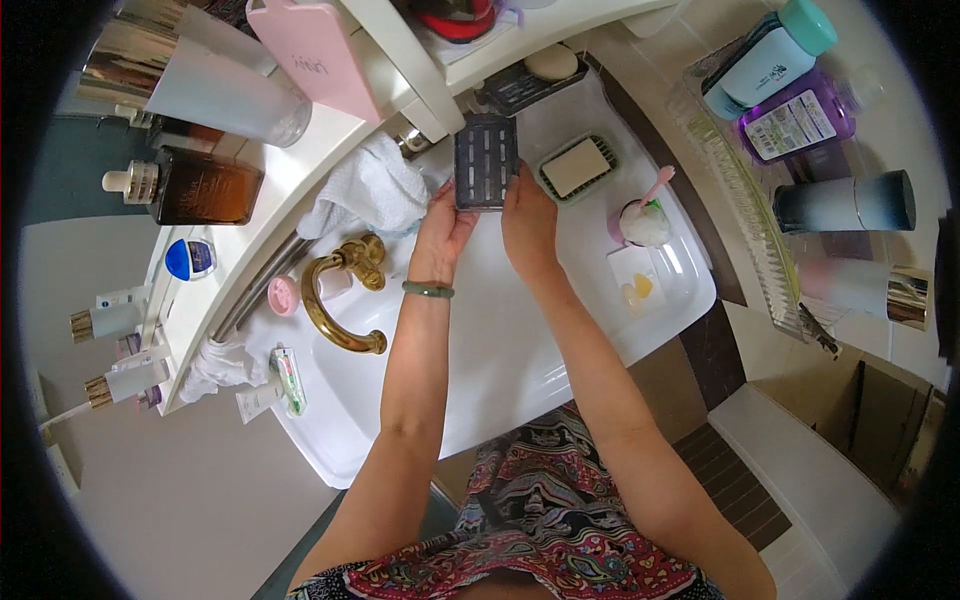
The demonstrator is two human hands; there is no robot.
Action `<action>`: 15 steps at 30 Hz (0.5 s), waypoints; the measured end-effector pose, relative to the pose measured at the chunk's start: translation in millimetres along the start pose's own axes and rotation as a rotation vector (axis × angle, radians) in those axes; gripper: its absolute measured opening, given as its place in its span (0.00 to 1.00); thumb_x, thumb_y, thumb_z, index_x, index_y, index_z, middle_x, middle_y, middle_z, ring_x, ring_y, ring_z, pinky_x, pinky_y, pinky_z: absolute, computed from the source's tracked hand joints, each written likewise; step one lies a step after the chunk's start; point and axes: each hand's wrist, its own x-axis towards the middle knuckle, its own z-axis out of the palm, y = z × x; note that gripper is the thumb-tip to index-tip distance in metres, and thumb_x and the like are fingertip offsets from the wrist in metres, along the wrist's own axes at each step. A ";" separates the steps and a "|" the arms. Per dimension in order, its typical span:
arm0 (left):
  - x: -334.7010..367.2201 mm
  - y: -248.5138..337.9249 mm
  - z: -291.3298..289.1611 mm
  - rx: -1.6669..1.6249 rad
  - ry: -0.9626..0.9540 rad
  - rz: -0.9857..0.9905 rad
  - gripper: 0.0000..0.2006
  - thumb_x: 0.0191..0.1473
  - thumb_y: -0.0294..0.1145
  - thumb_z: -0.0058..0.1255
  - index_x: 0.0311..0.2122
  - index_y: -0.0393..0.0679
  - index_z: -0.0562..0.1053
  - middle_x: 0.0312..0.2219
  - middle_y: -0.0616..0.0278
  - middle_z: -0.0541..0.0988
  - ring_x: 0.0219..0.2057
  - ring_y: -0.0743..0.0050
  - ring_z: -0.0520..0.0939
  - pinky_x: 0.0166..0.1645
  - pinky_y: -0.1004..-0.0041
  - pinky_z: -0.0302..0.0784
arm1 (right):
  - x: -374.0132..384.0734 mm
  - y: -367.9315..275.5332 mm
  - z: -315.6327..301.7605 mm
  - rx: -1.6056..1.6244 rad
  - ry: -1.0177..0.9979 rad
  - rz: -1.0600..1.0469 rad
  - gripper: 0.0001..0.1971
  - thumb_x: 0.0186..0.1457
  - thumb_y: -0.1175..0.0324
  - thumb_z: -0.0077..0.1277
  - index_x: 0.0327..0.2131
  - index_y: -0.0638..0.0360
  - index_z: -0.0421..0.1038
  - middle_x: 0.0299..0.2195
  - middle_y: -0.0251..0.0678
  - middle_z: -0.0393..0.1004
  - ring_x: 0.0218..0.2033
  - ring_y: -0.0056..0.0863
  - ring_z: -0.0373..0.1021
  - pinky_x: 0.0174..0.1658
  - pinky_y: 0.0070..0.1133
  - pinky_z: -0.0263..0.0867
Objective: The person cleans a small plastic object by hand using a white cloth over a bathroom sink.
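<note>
Over the back of the white sink [480, 330], both of my hands grip a dark grey slotted soap dish [487, 165], rectangular and with nothing on it. My left hand [443, 237], a green bangle on its wrist, closes on the near left corner. At the near right corner, my right hand [529, 222] has its fingers wrapped round the edge. Just right of it, a cream bar of soap [578, 167] lies in a dark-rimmed soap dish. Behind, a round pale soap [552, 63] rests on another dark slotted dish [518, 90].
A curved brass faucet [318, 290] stands left of my left forearm, before a white cloth [375, 190]. Bottles line the left shelf [215, 270]. Toothpaste tubes [287, 380] lie at the sink's left. Right are a cup with white contents [645, 222] and a clear basket [735, 190] with bottles.
</note>
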 end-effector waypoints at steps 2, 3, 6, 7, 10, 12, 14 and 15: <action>-5.2 -8.3 -1.5 -0.075 0.050 0.028 0.09 0.56 0.20 0.36 0.40 0.35 0.68 0.38 0.56 0.74 0.40 0.68 0.75 0.47 0.71 0.73 | 1.8 4.8 -0.4 -0.033 0.011 -0.009 0.15 0.57 0.70 0.33 0.45 0.63 0.63 0.29 0.52 0.71 0.30 0.48 0.69 0.33 0.35 0.63; -2.6 -8.8 -0.1 -0.074 0.048 0.024 0.09 0.56 0.20 0.36 0.40 0.35 0.68 0.38 0.56 0.74 0.40 0.68 0.75 0.47 0.71 0.73 | 2.9 7.0 -0.4 -0.062 0.018 -0.021 0.14 0.57 0.70 0.33 0.45 0.63 0.63 0.28 0.51 0.71 0.30 0.48 0.69 0.33 0.35 0.64; 0.8 -2.2 0.8 -0.070 0.039 0.030 0.09 0.56 0.21 0.36 0.40 0.35 0.68 0.37 0.56 0.74 0.39 0.67 0.76 0.46 0.72 0.73 | 2.0 7.4 1.9 -0.073 0.005 0.005 0.14 0.57 0.71 0.33 0.44 0.62 0.63 0.29 0.51 0.71 0.31 0.48 0.69 0.33 0.35 0.64; 5.0 2.0 3.3 -0.035 0.006 0.027 0.09 0.56 0.20 0.36 0.40 0.35 0.68 0.37 0.56 0.75 0.39 0.67 0.76 0.46 0.71 0.74 | 1.6 6.7 3.1 -0.074 0.003 0.004 0.14 0.57 0.71 0.33 0.44 0.62 0.63 0.29 0.51 0.71 0.31 0.48 0.69 0.33 0.35 0.64; -0.8 -7.4 1.5 0.000 0.089 0.050 0.09 0.55 0.18 0.37 0.40 0.36 0.69 0.37 0.57 0.75 0.38 0.67 0.76 0.45 0.71 0.75 | 1.5 7.2 3.0 -0.092 0.027 -0.014 0.14 0.56 0.71 0.33 0.44 0.61 0.63 0.29 0.51 0.71 0.31 0.48 0.68 0.33 0.35 0.64; -8.8 -19.1 -5.1 -0.074 0.023 0.074 0.10 0.53 0.17 0.38 0.39 0.36 0.69 0.37 0.57 0.75 0.37 0.68 0.77 0.44 0.71 0.75 | 3.7 10.8 -0.9 -0.064 0.021 -0.001 0.14 0.56 0.71 0.34 0.45 0.60 0.63 0.30 0.50 0.71 0.32 0.47 0.68 0.34 0.35 0.63; -13.9 -26.6 -28.9 -0.102 -0.091 0.035 0.10 0.52 0.17 0.39 0.39 0.36 0.69 0.37 0.57 0.75 0.38 0.68 0.76 0.44 0.72 0.75 | 2.6 7.7 -0.1 -0.067 -0.005 -0.013 0.14 0.56 0.71 0.34 0.45 0.60 0.63 0.31 0.50 0.71 0.32 0.47 0.68 0.35 0.35 0.63; -11.9 -28.5 -40.0 -0.128 -0.210 -0.010 0.10 0.51 0.16 0.39 0.39 0.36 0.69 0.37 0.57 0.75 0.38 0.68 0.76 0.44 0.72 0.74 | 2.4 6.0 0.7 -0.074 -0.026 -0.024 0.14 0.56 0.71 0.34 0.45 0.61 0.64 0.31 0.50 0.71 0.33 0.47 0.68 0.36 0.34 0.63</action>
